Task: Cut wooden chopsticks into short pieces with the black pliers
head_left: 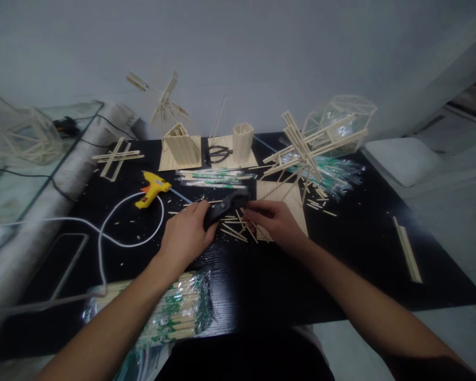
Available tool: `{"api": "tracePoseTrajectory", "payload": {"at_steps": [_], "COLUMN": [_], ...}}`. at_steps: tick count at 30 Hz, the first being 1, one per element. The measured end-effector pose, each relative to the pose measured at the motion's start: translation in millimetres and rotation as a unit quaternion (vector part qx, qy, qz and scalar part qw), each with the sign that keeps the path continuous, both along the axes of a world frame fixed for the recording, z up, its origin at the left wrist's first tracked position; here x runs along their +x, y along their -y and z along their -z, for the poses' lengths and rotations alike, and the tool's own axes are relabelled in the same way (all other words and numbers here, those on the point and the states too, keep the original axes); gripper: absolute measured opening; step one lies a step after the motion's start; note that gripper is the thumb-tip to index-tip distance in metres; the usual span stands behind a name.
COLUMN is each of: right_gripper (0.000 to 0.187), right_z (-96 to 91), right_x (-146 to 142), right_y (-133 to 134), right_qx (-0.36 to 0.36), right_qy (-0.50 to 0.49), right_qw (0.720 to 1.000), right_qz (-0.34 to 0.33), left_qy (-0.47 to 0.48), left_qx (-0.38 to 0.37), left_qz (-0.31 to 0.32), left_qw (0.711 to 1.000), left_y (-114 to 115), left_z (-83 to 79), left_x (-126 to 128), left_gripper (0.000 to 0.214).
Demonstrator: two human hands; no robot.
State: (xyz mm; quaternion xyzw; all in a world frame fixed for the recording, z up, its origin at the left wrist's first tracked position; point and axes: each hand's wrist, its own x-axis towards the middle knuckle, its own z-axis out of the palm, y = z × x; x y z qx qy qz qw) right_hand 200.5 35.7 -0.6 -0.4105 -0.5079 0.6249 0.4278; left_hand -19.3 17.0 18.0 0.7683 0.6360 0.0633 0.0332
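Observation:
My left hand (188, 228) is closed around the handle of a black hand tool (227, 205), which looks like a cutter and points to the right. At its head, my right hand (274, 218) is closed with thumb and fingers pinched together; what lies between them is too small and dim to make out. Short cut sticks (235, 228) lie scattered on the table under the tool. Beside my right hand is a flat panel of sticks (289, 198), with a star-like stick structure (301, 148) rising over it.
A yellow glue gun (154, 189) with a looping white cable (100, 238) lies left. Wrapped chopsticks (212, 177) and a stick cup (243, 143) stand behind. A chopstick pack (174, 312) lies at the front edge of the black table (257, 296). Loose sticks (408, 251) lie right.

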Motion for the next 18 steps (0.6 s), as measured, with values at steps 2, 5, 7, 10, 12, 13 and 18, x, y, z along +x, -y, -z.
{"api": "tracePoseTrajectory", "payload": {"at_steps": [2,5,7,10,12,13,18], "right_gripper": [0.026,0.03,0.033,0.033,0.033,0.033,0.034], "right_z": [0.6,2.2,3.3,5.0,6.4,7.1,8.2], "right_x": [0,0,0,1,1,1,1], "right_y": [0,-1,-2,-3,-2,-2,-2], "right_qx": [-0.001,-0.001,-0.001,-0.008,-0.007,-0.003,0.021], "right_qy": [-0.002,-0.015,-0.021,-0.024,-0.028,-0.03,-0.027], "right_qw": [1.0,1.0,1.0,1.0,0.999,0.999,0.998], "right_qz": [-0.002,-0.004,-0.01,-0.017,-0.021,-0.026,-0.052], "left_qy": [0.009,0.063,0.138,0.26,0.339,0.38,0.393], "left_qx": [-0.008,-0.021,-0.04,-0.063,-0.093,-0.118,-0.067], "left_qz": [-0.002,-0.004,-0.008,-0.032,-0.049,-0.053,-0.054], "left_qw": [1.0,0.998,0.99,0.963,0.935,0.916,0.915], "left_y": [0,-3,-7,-14,-17,-18,-15], "left_z": [-0.5,1.9,5.5,11.2,13.5,13.8,10.0], "left_x": [0,-1,-3,-8,-10,-11,-10], "left_gripper": [0.015,0.022,0.032,0.041,0.045,0.046,0.039]}}
